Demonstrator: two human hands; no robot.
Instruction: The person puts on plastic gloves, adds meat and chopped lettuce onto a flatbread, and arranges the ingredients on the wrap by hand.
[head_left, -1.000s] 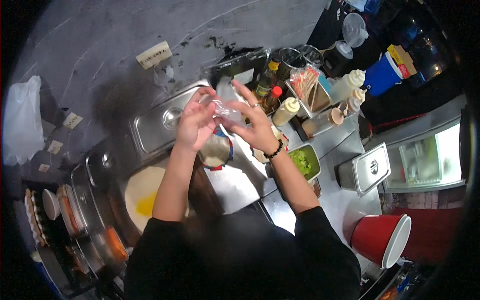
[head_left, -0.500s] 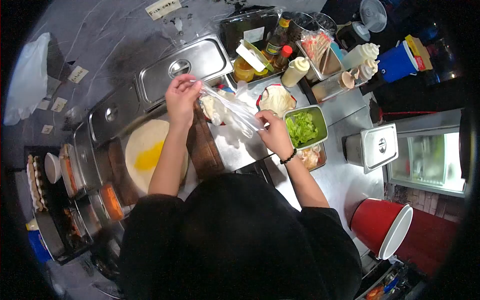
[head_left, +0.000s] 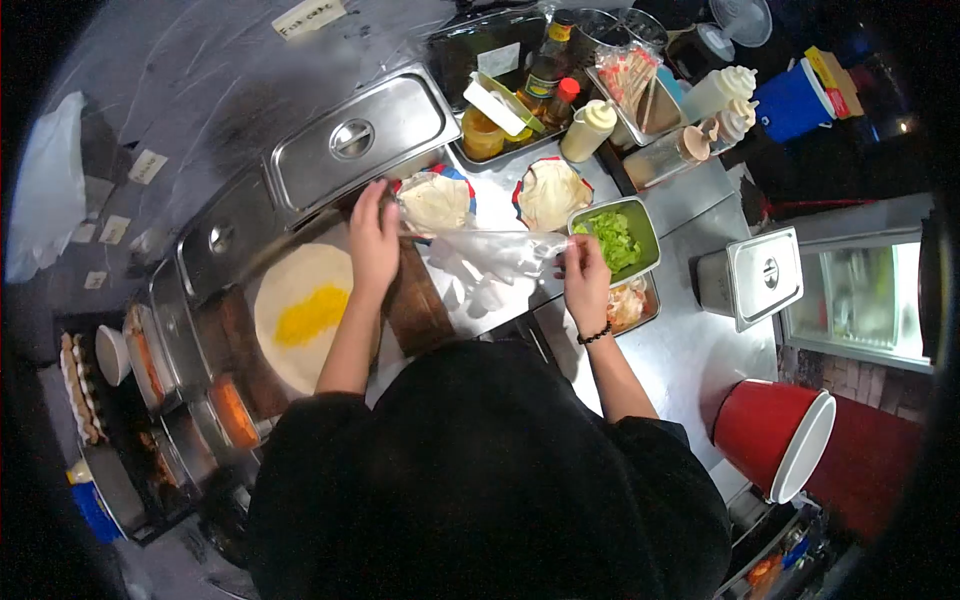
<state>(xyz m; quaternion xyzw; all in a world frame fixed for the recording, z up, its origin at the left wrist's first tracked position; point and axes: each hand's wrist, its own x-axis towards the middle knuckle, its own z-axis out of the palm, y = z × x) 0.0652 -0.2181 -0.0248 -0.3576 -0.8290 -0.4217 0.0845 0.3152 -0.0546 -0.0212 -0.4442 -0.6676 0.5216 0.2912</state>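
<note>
A clear plastic bag (head_left: 490, 262) is stretched between my two hands over the metal counter. My left hand (head_left: 374, 240) pinches its left end, beside a wooden board (head_left: 415, 305). Its right end is gripped by my right hand (head_left: 586, 272), near a container of chopped green leaves (head_left: 640, 262). Just behind the bag lie two round pale items with red and blue edges, one on the left (head_left: 435, 200) and one on the right (head_left: 553, 195). Left of my left forearm is a flat round dough sheet (head_left: 285, 355) with a yellow patch on it.
Lidded metal pans (head_left: 390, 120) line the back left. Squeeze bottles (head_left: 588, 132) and a dark sauce bottle (head_left: 543, 75) stand at the back. To the right are a lidded metal container (head_left: 768, 275) and a red bucket (head_left: 760, 430). Orange food (head_left: 235, 412) sits in a pan at left.
My hands have pulled the bunched plastic out into a wider sheet and moved slightly further apart. My right hand has shifted right, beside the green leaves.
</note>
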